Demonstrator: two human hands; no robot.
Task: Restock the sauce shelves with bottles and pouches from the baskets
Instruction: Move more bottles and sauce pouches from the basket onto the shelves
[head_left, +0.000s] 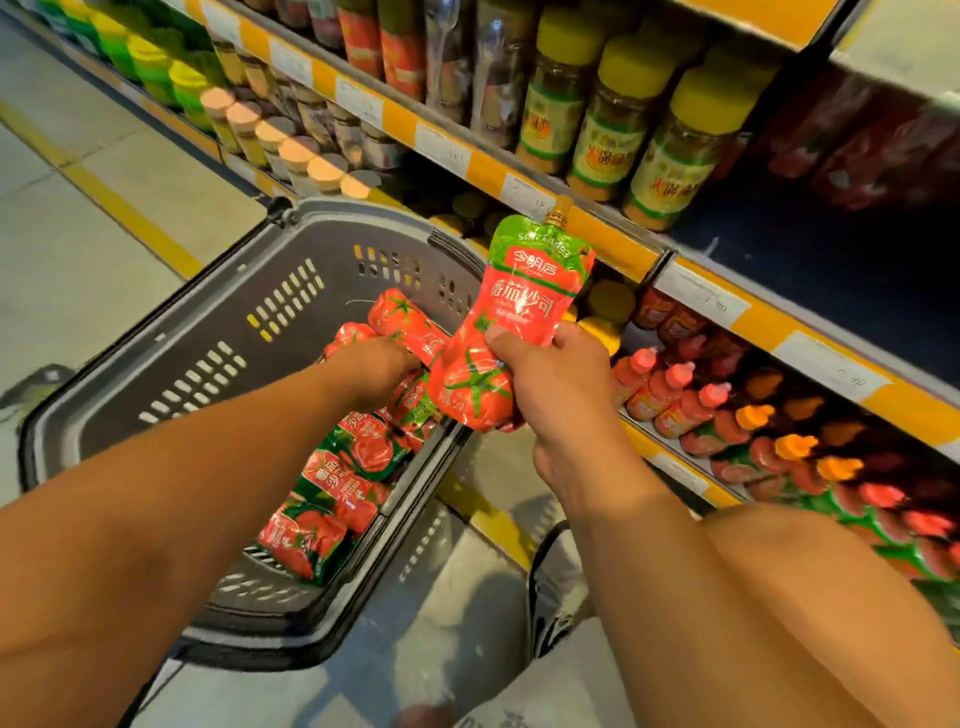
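With many pouches (337, 483) still lying in the basket (171, 332), the right hand (558, 379) is gripping one tomato pouch (511, 317) while the left hand (376, 371) is reaching in, its grasp hidden.

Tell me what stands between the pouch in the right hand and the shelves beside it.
Nothing visible does. The right hand grips the tomato sauce pouch upright in open air, above the basket's right rim and in front of the shelf edge. The left hand is down among the basket's pouches, off that path.
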